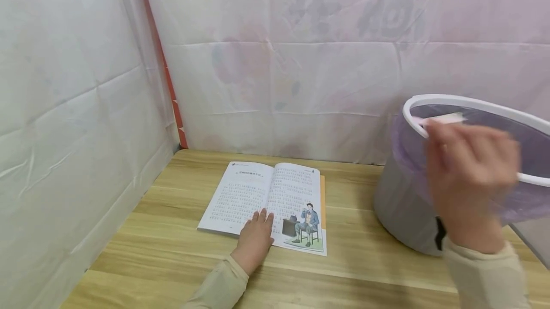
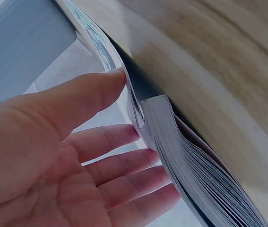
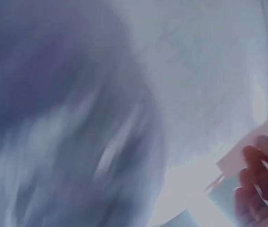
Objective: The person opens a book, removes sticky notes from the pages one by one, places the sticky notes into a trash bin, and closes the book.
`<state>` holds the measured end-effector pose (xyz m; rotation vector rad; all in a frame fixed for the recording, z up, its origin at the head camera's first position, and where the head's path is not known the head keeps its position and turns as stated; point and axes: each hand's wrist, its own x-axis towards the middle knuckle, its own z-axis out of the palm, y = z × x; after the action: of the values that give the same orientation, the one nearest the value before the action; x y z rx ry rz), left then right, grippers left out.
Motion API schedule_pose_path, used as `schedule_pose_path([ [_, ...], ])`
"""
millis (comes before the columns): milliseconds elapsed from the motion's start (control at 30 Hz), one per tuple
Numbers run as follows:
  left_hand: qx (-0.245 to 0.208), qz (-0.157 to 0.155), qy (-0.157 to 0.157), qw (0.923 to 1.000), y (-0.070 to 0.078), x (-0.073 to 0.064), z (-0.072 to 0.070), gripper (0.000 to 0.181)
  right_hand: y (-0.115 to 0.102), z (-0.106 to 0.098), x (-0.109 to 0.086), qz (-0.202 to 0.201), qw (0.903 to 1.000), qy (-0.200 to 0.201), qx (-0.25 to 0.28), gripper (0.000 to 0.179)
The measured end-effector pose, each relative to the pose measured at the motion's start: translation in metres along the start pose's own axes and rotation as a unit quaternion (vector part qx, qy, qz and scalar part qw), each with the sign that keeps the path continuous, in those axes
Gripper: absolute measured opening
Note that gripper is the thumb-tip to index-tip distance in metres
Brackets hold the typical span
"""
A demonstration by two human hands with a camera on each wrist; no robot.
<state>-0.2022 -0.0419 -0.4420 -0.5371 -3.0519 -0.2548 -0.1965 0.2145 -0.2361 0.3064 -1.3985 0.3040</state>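
An open book (image 1: 258,194) lies on the wooden table, printed text on both pages and a drawing of a seated figure at lower right. My left hand (image 1: 255,239) rests on its lower edge near the spine, fingers straight against the page. In the left wrist view the thumb (image 2: 91,92) touches the book's edge. Up at the near rim of a grey trash bin (image 1: 406,204), my right hand (image 1: 472,170) pinches a small pale pink slip (image 3: 247,149), blurred in the head view. A purple bag (image 1: 408,156) lines the bin.
The bin's white rim ring (image 1: 485,103) holds the bag, which hangs over the outside. Pale fabric sheets (image 1: 275,75) close off the back and left of the wooden table (image 1: 167,237). A red strip (image 1: 165,70) runs down their corner.
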Motion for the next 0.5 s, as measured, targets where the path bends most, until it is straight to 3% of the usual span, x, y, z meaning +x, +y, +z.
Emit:
schedule_pose_path([
  [67,0.001,0.001,-0.001,1.0000,0.000,-0.001,0.000,0.057,0.015,-0.016,0.010,0.067,0.9957,-0.051,-0.038,0.017],
  [133,0.006,0.003,-0.002,1.0000,0.000,-0.001,0.001,0.057,0.028,-0.032,0.017,0.136,0.9777,-0.137,-0.085,0.022],
  [167,0.005,0.002,-0.002,1.0000,0.000,-0.001,0.001,0.057,0.033,-0.038,0.019,0.170,0.9627,-0.183,-0.105,0.025],
  [233,0.004,0.001,0.001,1.0000,0.000,-0.001,0.001,0.057,0.040,-0.049,0.023,0.223,0.9238,-0.274,-0.147,0.028],
  [300,0.003,0.000,0.002,1.0000,0.000,0.000,0.001,0.057,0.046,-0.054,0.026,0.263,0.8897,-0.329,-0.176,0.030],
  [367,-0.001,-0.001,0.005,1.0000,0.000,0.000,0.000,0.057,0.051,-0.055,0.027,0.286,0.8672,-0.361,-0.189,0.032],
  [433,-0.001,0.000,0.004,1.0000,0.000,0.000,0.000,0.057,0.051,-0.057,0.027,0.299,0.8556,-0.376,-0.193,0.035],
  [467,-0.002,0.001,0.003,1.0000,0.000,-0.001,-0.001,0.057,0.048,-0.057,0.026,0.298,0.8577,-0.372,-0.194,0.036],
  [500,-0.003,0.003,0.006,1.0000,0.000,-0.001,-0.001,0.057,0.044,-0.057,0.023,0.279,0.8710,-0.358,-0.188,0.036],
])
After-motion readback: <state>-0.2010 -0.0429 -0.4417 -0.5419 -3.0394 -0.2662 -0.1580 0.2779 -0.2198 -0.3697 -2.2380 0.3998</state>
